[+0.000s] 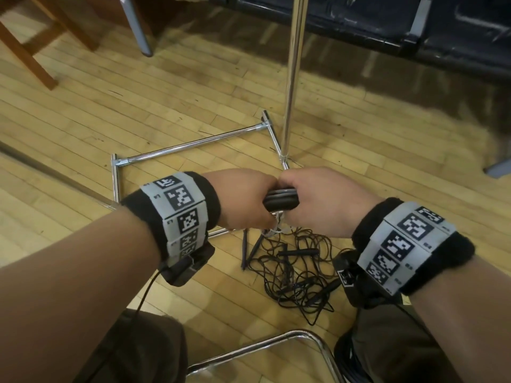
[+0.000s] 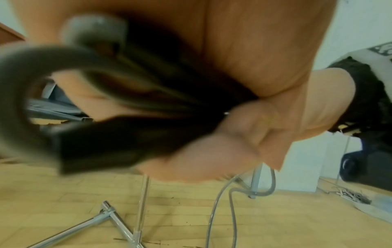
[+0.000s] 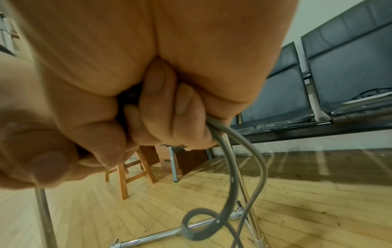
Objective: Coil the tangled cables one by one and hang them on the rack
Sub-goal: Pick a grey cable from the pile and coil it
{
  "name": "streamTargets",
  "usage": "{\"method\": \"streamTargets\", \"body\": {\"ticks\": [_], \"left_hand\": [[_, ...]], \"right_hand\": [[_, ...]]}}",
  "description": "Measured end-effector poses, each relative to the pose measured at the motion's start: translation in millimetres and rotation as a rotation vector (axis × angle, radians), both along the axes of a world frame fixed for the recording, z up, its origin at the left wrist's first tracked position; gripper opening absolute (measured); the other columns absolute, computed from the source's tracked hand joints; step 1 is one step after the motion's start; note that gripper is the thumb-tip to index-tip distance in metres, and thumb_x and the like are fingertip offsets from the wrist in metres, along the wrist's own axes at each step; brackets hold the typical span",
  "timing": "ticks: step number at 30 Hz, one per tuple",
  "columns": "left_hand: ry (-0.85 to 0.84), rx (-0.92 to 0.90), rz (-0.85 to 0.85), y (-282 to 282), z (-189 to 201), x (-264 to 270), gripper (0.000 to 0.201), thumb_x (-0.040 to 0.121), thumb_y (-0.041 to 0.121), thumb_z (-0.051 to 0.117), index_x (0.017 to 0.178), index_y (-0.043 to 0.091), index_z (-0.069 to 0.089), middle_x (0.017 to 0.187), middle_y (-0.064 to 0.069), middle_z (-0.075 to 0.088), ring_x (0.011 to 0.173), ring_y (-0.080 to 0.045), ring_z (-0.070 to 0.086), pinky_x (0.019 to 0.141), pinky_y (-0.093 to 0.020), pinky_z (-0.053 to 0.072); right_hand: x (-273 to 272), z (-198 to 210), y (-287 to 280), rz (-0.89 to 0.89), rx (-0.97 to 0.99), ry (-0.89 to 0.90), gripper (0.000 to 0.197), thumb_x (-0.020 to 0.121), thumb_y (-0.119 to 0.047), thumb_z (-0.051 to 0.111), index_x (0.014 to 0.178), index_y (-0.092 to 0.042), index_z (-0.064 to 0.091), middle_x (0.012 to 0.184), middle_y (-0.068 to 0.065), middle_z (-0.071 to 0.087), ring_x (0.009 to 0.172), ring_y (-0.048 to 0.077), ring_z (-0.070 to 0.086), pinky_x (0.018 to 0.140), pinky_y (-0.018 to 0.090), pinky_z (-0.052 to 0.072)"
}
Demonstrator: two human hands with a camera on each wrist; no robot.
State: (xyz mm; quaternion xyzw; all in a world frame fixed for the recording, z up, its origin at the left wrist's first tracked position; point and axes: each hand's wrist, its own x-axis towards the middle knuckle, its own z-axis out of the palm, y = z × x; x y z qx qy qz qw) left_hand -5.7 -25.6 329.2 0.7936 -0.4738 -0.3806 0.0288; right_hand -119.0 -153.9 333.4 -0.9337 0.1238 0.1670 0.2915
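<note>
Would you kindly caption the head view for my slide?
Both hands, left hand and right hand, grip a coiled cable above tangled cables.

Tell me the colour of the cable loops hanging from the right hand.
Grey. The cable loops hang below the right hand, clearest in the right wrist view.

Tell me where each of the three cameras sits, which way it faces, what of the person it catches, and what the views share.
Head: worn on the head, looking forward and down at the left hand and right hand gripping a bundled grey cable above a tangled pile of thin black cables; both forearms show.
Left wrist: under the left wrist, facing along the palm; blurred fingers and cable.
Right wrist: under the right wrist, facing the curled fingers; grey loops dangle.
Shared: all three show the chrome tube rack base on the wooden floor.
</note>
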Motion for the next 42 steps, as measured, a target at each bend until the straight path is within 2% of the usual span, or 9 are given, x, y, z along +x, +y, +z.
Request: {"method": "streamTargets", "body": {"ticks": [4, 11, 16, 18, 23, 27, 31, 36, 42], "left_hand": [[-0.149, -0.032, -0.03, 2, 0, 3, 0.03, 0.095, 0.035, 0.069, 0.084, 0.038, 0.041, 0.083, 0.009, 0.057, 0.069, -0.004, 0.051, 0.056, -0.021, 0.032], [-0.07, -0.008, -0.101, 9, -2, 4, 0.018, 0.096, 0.04, 0.068, 0.089, 0.039, 0.051, 0.083, 0.009, 0.061, 0.071, -0.003, 0.055, 0.059, -0.019, 0.035], [0.089, -0.392, 0.2, 2, 14, 8, 0.024, 0.094, 0.041, 0.073, 0.084, 0.041, 0.051, 0.071, 0.03, 0.064, 0.054, 0.007, 0.058, 0.047, -0.006, 0.04], [0.113, -0.451, 0.364, -1, 15, 15, 0.027, 0.094, 0.04, 0.073, 0.08, 0.039, 0.05, 0.058, 0.022, 0.06, 0.043, 0.002, 0.052, 0.04, -0.01, 0.038], [-0.192, -0.185, 0.343, -3, 1, 17, 0.016, 0.098, 0.042, 0.066, 0.097, 0.033, 0.052, 0.079, 0.008, 0.06, 0.064, -0.005, 0.055, 0.051, -0.023, 0.035], [-0.315, -0.061, 0.212, -5, -7, 6, 0.013, 0.103, 0.031, 0.058, 0.114, 0.028, 0.052, 0.083, 0.007, 0.053, 0.068, -0.006, 0.047, 0.053, -0.023, 0.03], [-0.354, 0.058, 0.123, -10, -7, -5, 0.023, 0.104, 0.025, 0.057, 0.127, 0.023, 0.054, 0.083, 0.006, 0.048, 0.066, -0.008, 0.043, 0.053, -0.025, 0.029], [-0.261, 0.122, -0.077, -14, -8, -26, 0.025, 0.106, 0.022, 0.054, 0.131, 0.021, 0.056, 0.08, 0.008, 0.044, 0.083, -0.014, 0.052, 0.073, -0.027, 0.039], [-0.059, -0.184, -0.126, -15, 10, -28, 0.005, 0.104, 0.034, 0.056, 0.101, 0.033, 0.053, 0.082, 0.008, 0.06, 0.07, -0.008, 0.057, 0.057, -0.023, 0.038]], "right_hand": [[-2, 2, -11, -0.063, -0.009, 0.02, 0.032, 0.083, -0.025, 0.073, 0.109, -0.037, 0.059, 0.086, -0.011, 0.062, 0.076, 0.005, 0.058, 0.061, 0.026, 0.046], [-14, 7, -35, -0.222, 0.237, -0.078, 0.018, 0.091, -0.017, 0.062, 0.097, -0.033, 0.067, 0.063, -0.011, 0.064, 0.054, 0.004, 0.056, 0.058, 0.033, 0.052], [-13, 6, -37, -0.354, 0.477, -0.116, 0.015, 0.102, -0.014, 0.055, 0.103, -0.015, 0.069, 0.071, -0.004, 0.068, 0.061, 0.012, 0.064, 0.061, 0.029, 0.056], [-11, 4, -31, -0.318, 0.488, -0.035, 0.016, 0.104, -0.018, 0.053, 0.104, -0.016, 0.068, 0.073, -0.002, 0.07, 0.063, 0.013, 0.068, 0.062, 0.03, 0.058], [-8, 3, -16, -0.12, 0.297, 0.043, 0.01, 0.1, -0.031, 0.056, 0.102, -0.036, 0.064, 0.075, -0.007, 0.066, 0.06, 0.003, 0.064, 0.055, 0.021, 0.052], [-8, 9, -12, -0.04, 0.157, -0.005, 0.013, 0.099, -0.037, 0.056, 0.096, -0.031, 0.067, 0.077, -0.005, 0.067, 0.062, 0.007, 0.06, 0.055, 0.031, 0.05], [-9, 12, -12, -0.029, 0.045, -0.063, 0.021, 0.096, -0.037, 0.06, 0.078, -0.029, 0.065, 0.058, -0.008, 0.057, 0.048, 0.005, 0.049, 0.043, 0.021, 0.039], [-12, 18, -14, -0.086, 0.088, -0.141, 0.014, 0.093, -0.037, 0.065, 0.081, -0.03, 0.066, 0.054, -0.021, 0.058, 0.049, 0.001, 0.052, 0.043, 0.015, 0.038], [-11, 17, -31, -0.31, 0.245, -0.247, 0.022, 0.096, -0.039, 0.065, 0.087, -0.02, 0.07, 0.071, 0.002, 0.066, 0.063, 0.021, 0.058, 0.071, 0.048, 0.055]]}}
